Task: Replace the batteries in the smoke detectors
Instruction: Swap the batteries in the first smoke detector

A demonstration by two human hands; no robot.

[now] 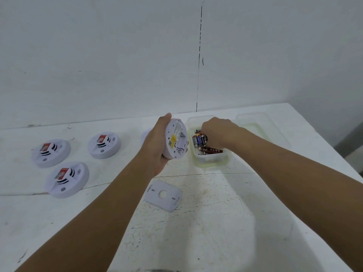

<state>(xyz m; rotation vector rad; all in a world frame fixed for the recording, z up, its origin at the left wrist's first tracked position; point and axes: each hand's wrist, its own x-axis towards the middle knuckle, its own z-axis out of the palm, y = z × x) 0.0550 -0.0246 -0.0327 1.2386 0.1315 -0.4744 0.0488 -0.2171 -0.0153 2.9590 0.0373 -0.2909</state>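
A white, scuffed table [216,222] stands against a pale wall [117,46] with a dark vertical seam. From my remote view I note the following.

My left hand [157,152] holds a white smoke detector [175,139] above the table, just left of the battery box. Fingers and thumb curl round its rim. The disc is tilted on edge, its back face turned toward the camera and to the right, showing a yellow label, printed text and an open recess. Whether any cell sits in the recess I cannot tell.

My right hand [218,132] reaches down into a clear plastic box [210,160] on the table, fingers curled among the batteries [199,141]. It seems to pinch one or more of them, but the fingertips are hidden and I cannot confirm the grasp. The batteries lie loose, several with their long axes running roughly left to right, others slanted; black and red casings are visible.

A clear lid [255,122] lies just beyond and right of the box.

A flat white mounting plate [164,195] with a round hole lies on the table in front of the held detector, apart from it.

Three further detectors [51,152] [104,144] [66,178] rest face up at the left, well apart from the box, each bearing a red tag.
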